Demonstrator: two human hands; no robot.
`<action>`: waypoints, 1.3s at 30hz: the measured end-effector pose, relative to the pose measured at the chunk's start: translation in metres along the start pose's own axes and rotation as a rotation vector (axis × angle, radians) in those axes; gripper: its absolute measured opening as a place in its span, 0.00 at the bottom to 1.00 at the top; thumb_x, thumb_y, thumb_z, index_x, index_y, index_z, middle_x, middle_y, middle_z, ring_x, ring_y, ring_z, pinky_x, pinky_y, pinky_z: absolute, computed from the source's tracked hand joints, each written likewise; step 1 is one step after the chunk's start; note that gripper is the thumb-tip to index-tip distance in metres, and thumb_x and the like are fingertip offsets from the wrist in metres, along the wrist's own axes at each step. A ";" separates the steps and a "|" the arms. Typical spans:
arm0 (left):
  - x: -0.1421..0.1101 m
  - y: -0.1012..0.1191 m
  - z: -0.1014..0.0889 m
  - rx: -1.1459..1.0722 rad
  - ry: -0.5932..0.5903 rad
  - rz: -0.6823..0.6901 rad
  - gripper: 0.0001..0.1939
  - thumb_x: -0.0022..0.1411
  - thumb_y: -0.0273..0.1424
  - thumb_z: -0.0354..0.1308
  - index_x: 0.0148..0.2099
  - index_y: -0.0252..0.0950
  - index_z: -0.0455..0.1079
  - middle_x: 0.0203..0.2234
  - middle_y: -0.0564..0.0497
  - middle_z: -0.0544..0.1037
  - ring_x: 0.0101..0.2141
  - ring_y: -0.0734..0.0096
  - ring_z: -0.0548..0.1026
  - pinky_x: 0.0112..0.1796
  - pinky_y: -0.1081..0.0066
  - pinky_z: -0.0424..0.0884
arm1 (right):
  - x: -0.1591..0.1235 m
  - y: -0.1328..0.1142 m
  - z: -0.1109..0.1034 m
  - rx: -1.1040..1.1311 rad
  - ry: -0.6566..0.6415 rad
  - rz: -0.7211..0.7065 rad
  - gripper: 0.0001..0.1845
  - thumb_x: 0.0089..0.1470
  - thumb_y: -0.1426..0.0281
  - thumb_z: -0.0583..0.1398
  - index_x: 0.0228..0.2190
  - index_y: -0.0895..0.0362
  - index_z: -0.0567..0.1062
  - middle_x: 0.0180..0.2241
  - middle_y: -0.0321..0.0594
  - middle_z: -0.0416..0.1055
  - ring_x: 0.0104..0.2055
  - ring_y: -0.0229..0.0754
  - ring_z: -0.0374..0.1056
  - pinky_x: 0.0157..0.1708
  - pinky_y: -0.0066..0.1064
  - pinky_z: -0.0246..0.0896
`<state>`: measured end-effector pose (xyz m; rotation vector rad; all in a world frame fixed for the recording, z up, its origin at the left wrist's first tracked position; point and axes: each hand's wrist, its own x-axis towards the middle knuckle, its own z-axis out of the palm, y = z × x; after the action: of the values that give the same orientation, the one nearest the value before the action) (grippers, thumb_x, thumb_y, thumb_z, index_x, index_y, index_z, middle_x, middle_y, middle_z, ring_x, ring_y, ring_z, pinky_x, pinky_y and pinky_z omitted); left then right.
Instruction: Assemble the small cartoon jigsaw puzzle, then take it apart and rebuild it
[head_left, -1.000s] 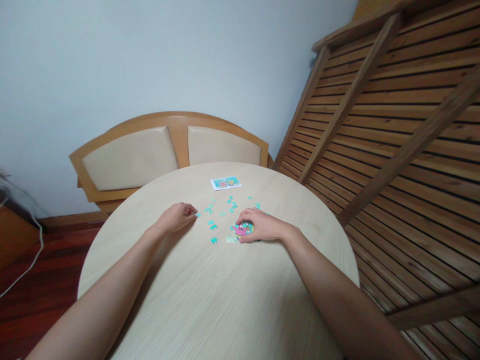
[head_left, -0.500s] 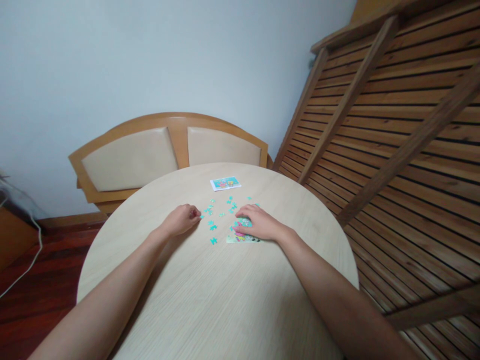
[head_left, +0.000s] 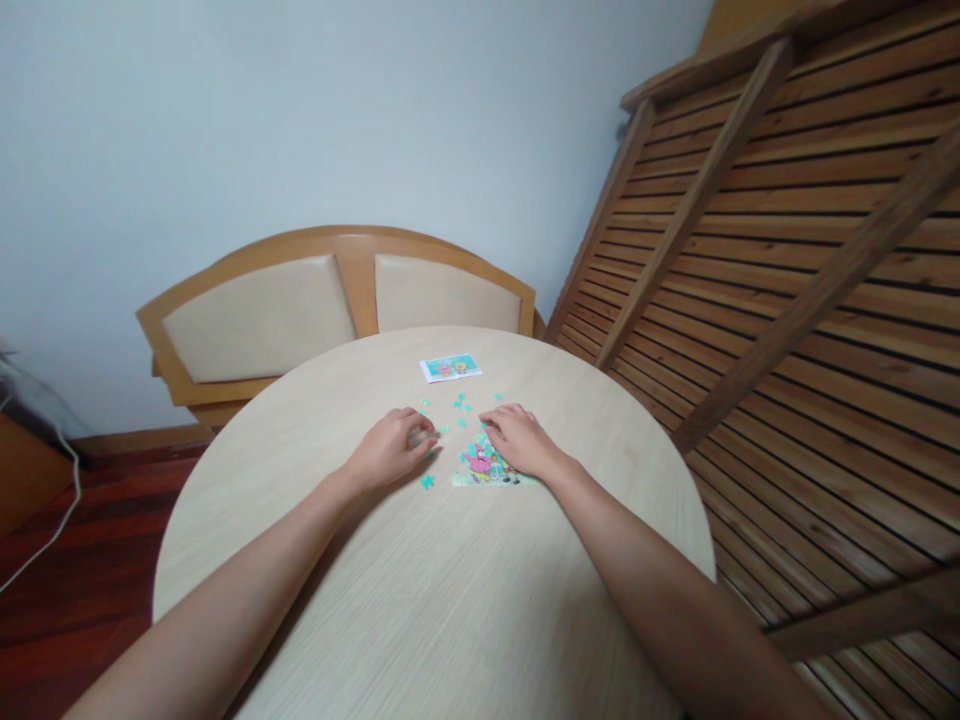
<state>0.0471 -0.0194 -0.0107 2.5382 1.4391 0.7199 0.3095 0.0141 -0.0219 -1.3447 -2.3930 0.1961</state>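
- Our left hand has come inward to the right over the past second, reaching over some of the loose pieces and towards the joined puzzle section. Its fingers are bent, thumb and forefinger near each other; we cannot tell whether a piece sits between them.
- The joined puzzle section lies flat just left of our right hand, its pink figure now uncovered. For the work, that leaves its left side in plain sight and reachable from both sides.
- Our right hand has slid back to the right, its fingers loosely stretched over the section's upper right part, clenched on nothing we can see.
- For materials, leftmost we have a seat back, an arch of smooth wood with pale padded panels.
- The round table has a pale top with fine streaked grain.
- The loose pieces are thin, teal and knobbed, scattered around our left fingertips and beyond.
- Past them lies a flat, rectangular picture card, white-edged.
- Far right leans a slatted panel, brown wood with knots and dark gaps.
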 end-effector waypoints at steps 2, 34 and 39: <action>-0.001 0.009 0.002 -0.053 -0.044 0.156 0.13 0.67 0.38 0.55 0.49 0.38 0.74 0.45 0.44 0.77 0.47 0.59 0.73 0.52 0.59 0.67 | 0.000 0.004 -0.005 -0.041 0.004 0.038 0.19 0.65 0.71 0.51 0.48 0.55 0.78 0.50 0.46 0.76 0.55 0.51 0.64 0.55 0.43 0.57; -0.004 0.023 0.014 -0.116 -0.212 0.423 0.16 0.68 0.35 0.56 0.55 0.39 0.73 0.53 0.42 0.75 0.53 0.59 0.72 0.56 0.58 0.67 | 0.000 0.039 -0.009 -0.023 0.018 0.290 0.10 0.58 0.65 0.61 0.40 0.52 0.80 0.51 0.44 0.71 0.55 0.54 0.61 0.52 0.44 0.56; -0.004 0.024 0.014 -0.112 -0.176 0.440 0.14 0.69 0.34 0.55 0.54 0.38 0.74 0.51 0.43 0.76 0.51 0.60 0.73 0.55 0.59 0.68 | 0.000 0.041 -0.009 -0.027 -0.014 0.279 0.09 0.57 0.65 0.61 0.38 0.55 0.78 0.50 0.44 0.72 0.55 0.53 0.61 0.52 0.43 0.54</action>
<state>0.0707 -0.0341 -0.0164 2.7717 0.7697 0.5903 0.3458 0.0349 -0.0261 -1.6914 -2.2177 0.2501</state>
